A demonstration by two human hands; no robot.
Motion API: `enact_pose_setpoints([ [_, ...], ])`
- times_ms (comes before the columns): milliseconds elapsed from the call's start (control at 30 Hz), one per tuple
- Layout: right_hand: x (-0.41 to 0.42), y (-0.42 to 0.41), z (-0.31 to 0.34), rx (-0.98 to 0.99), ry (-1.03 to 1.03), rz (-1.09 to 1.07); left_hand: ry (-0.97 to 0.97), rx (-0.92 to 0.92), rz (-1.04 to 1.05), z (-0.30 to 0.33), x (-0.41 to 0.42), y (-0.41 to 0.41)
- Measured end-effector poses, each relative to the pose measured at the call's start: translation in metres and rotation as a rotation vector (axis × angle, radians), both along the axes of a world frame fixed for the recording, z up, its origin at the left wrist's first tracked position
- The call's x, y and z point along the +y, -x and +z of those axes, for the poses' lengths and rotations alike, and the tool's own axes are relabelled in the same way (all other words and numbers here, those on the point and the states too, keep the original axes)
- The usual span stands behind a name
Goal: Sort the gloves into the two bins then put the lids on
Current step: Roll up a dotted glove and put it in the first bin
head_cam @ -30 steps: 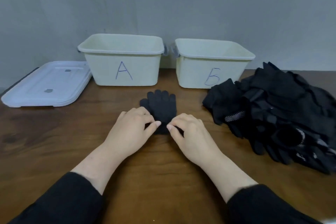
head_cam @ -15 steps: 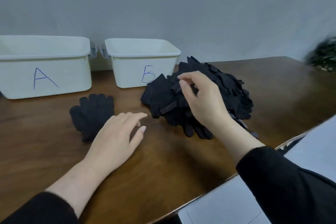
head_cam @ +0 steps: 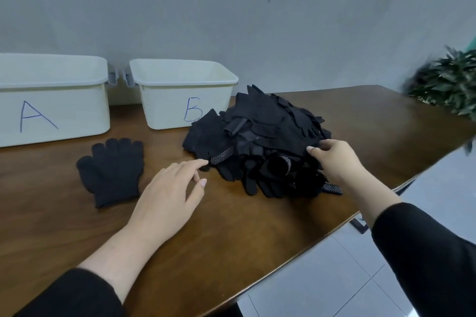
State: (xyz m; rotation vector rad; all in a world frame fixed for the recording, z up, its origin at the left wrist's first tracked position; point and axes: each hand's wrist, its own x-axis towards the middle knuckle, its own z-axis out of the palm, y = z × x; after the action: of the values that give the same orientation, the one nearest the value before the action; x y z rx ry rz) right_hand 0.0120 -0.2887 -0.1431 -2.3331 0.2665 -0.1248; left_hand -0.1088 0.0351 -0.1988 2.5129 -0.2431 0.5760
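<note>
— Black knit, all of it: the heap of black fabric gloves (head_cam: 260,144) sits on the dark wooden bench (head_cam: 231,234) just right of the cream plastic bin marked B (head_cam: 180,95), its left edge almost against that bin's front corner

— And which hand is on it?

— The right hand (head_cam: 334,159) is at the heap's right flank, fingers curled onto the cloth. It looks like a pinch on a top layer, though I cannot tell which single glove its grip has. The left hand (head_cam: 170,195) hovers low over the bench, fingers loosely spread and holding nothing, index tip just reaching a white-dotted cuff at the heap's near-left edge

— So the next glove comes from where?

— From the pile, I'd judge, which lies ahead and to the right of the person, so the right hand is the nearer one to its bulk. The gloves point every way; no clear long axis to line up with

— Anything in the way?

— One flat black knitted glove (head_cam: 113,170) lies alone, fingers pointing toward the bins, cuff toward the person, just left of the left hand and in front of the cream plastic bin marked A (head_cam: 51,100). Both bins stand open side by side at the back, and I can see nothing in them from here. No lids in sight. A leafy green plant (head_cam: 448,85) is off at the far right, well apart
</note>
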Motion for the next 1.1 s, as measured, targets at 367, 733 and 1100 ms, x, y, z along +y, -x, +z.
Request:
enact_pose_setpoints([
  [367,0.005,-0.008,0.007,0.129,-0.59,-0.115,0.015,0.008,0.01,0.0,0.004,0.002],
  [733,0.024,0.006,0.076,-0.276,-0.404,0.081,0.027,0.008,0.019,0.0,0.006,0.001],
  [1100,0.058,0.016,0.158,-0.169,-0.643,0.593,0.24,-0.073,0.038,0.004,0.016,0.006],
])
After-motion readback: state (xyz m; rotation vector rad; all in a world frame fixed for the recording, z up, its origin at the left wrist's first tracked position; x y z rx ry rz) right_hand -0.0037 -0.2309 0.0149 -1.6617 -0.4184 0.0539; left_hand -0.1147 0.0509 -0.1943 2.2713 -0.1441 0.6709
